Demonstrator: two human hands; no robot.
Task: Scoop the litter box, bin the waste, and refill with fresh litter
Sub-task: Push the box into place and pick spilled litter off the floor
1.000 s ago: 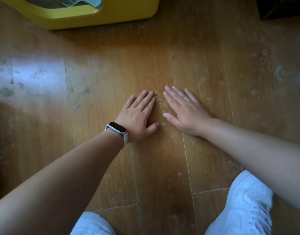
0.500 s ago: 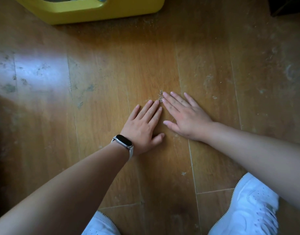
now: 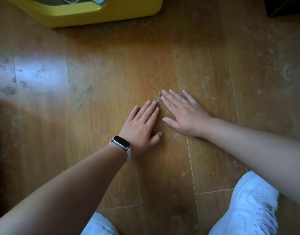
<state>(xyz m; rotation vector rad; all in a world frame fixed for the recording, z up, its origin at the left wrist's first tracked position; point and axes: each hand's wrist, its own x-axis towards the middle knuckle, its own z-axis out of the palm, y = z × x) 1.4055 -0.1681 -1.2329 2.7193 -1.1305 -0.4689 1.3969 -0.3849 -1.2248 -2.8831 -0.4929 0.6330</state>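
Two hands lie flat on the wooden floor (image 3: pixel 112 73), palms down. The left hand (image 3: pixel 142 126), with one dark wristband (image 3: pixel 121 145), keeps its fingers straight and together, holding nothing. The right hand (image 3: pixel 185 114) is flat too, fingers slightly spread and also holding nothing. One small heap of litter grains (image 3: pixel 159 96) sits between their fingertips, against the right hand's first fingers. One yellow litter box (image 3: pixel 112 12) stands well apart at the top edge. Two white shoes show below: the left shoe (image 3: pixel 100 224) and the right shoe (image 3: pixel 247 209).
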